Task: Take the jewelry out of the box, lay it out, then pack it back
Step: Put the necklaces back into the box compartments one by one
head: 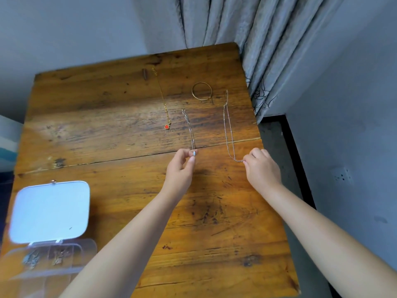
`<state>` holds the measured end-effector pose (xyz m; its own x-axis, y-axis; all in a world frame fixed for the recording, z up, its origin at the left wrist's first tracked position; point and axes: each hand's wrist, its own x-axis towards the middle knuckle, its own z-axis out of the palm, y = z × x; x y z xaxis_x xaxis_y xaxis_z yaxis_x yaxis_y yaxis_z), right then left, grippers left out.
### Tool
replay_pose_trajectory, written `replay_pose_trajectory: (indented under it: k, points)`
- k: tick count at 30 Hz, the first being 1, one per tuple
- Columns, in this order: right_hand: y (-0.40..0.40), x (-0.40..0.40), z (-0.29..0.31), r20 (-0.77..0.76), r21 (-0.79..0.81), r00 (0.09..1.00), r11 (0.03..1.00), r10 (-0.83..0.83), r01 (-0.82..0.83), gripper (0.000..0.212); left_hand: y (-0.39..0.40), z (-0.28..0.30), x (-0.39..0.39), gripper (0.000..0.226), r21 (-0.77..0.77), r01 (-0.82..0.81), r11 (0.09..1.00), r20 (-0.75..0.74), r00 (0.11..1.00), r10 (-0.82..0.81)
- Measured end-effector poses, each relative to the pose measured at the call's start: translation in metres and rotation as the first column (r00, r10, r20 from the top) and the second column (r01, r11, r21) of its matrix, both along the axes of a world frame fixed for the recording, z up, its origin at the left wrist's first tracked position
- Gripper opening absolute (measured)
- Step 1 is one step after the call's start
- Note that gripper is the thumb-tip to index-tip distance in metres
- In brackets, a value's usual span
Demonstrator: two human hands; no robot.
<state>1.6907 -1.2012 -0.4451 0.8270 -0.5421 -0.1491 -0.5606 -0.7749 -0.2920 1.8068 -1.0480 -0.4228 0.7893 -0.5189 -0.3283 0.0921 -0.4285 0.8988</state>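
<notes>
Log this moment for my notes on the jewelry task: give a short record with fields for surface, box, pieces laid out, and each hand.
surface: wooden table
box: clear jewelry box, lid open, near left corner, some pieces inside
laid out: gold chain with red heart, gold bangle, silver necklace, thin chain
left hand: pinching the silver necklace's pendant end
right hand: pinching the thin chain's near end

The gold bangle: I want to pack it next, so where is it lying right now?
In the head view the gold bangle lies flat on the far right part of the wooden table, between the red-heart chain and the long thin chain.
</notes>
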Motion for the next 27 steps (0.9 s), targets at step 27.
replay_pose_trajectory:
  k: [27]
  points:
    - [0.178, 0.021, 0.131, 0.137, 0.976, 0.895, -0.095, -0.425, -0.195, 0.033, 0.189, 0.089, -0.010, 0.038, -0.418, -0.526, 0.740, -0.592, 0.776, 0.218]
